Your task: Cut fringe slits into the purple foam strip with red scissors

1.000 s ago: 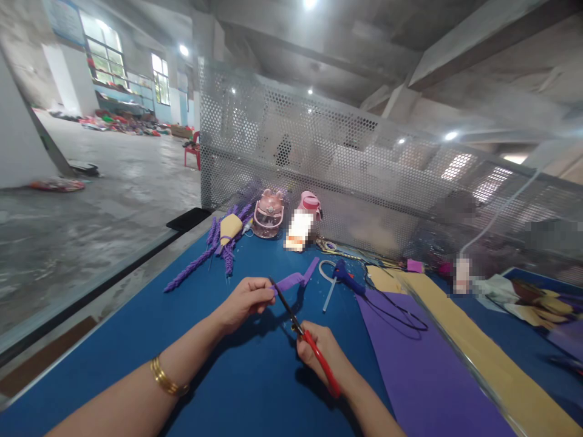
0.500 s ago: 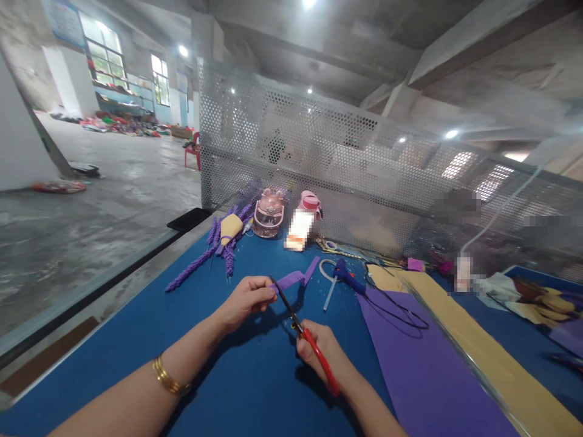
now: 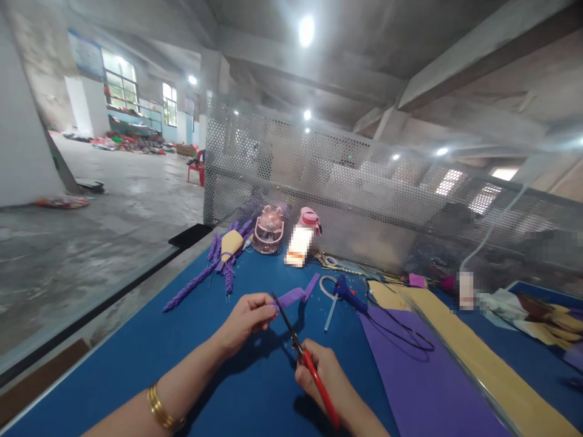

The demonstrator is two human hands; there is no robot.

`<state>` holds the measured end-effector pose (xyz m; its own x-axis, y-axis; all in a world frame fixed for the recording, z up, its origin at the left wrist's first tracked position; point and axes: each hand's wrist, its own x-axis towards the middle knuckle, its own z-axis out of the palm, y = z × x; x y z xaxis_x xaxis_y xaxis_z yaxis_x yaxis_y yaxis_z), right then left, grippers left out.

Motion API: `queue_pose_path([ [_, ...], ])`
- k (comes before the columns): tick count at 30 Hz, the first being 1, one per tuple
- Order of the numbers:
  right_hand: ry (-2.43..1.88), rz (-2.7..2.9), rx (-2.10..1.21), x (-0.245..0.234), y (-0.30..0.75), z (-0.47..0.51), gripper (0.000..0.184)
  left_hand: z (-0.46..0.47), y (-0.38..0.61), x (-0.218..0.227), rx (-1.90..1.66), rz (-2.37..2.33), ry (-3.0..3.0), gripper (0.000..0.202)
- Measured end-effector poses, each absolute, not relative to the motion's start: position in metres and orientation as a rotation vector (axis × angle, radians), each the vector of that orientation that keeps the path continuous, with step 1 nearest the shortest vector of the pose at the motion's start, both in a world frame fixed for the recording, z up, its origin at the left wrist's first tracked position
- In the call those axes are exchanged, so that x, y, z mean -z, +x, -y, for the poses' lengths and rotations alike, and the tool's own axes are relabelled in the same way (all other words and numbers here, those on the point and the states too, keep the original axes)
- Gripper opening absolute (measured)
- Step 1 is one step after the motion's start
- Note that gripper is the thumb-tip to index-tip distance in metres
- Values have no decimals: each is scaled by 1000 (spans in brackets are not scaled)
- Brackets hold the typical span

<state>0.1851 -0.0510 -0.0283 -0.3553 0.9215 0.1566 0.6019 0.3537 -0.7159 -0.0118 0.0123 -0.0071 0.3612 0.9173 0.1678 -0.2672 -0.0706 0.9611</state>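
Observation:
Between the thumb and fingers of my left hand is one end of a purple strip, held above the blue table. The strip bends and reaches away to the right. My right hand grips red-handled scissors. Their dark blades cross the strip right beside my left fingertips; whether they have cut through I cannot tell. To the right of the strip lies a blue glue gun with a pale glue stick in its back.
Purple braided pieces with a tan patch lie at the left. A pink cup and a lit phone stand by the perforated metal screen. Purple sheet and tan sheet cover the right side.
The view has tilted upward, so the table things sit lower in the picture. Both hands keep nearly the same pose, scissor blades still across the strip.

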Motion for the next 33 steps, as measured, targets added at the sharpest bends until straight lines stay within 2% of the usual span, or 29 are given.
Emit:
queue_pose_path([
  [6, -1352, 2092, -698, 28, 183, 53, 39, -18, -16, 6, -1228, -733, 1172, 25],
  [21, -1534, 2157, -509, 8, 176, 58, 37, -13, -16, 1, -1263, -884, 1447, 30],
  [33, -1573, 2189, -448, 11, 174, 56, 37, -11, -14, 2, -1250, -877, 1530, 27],
])
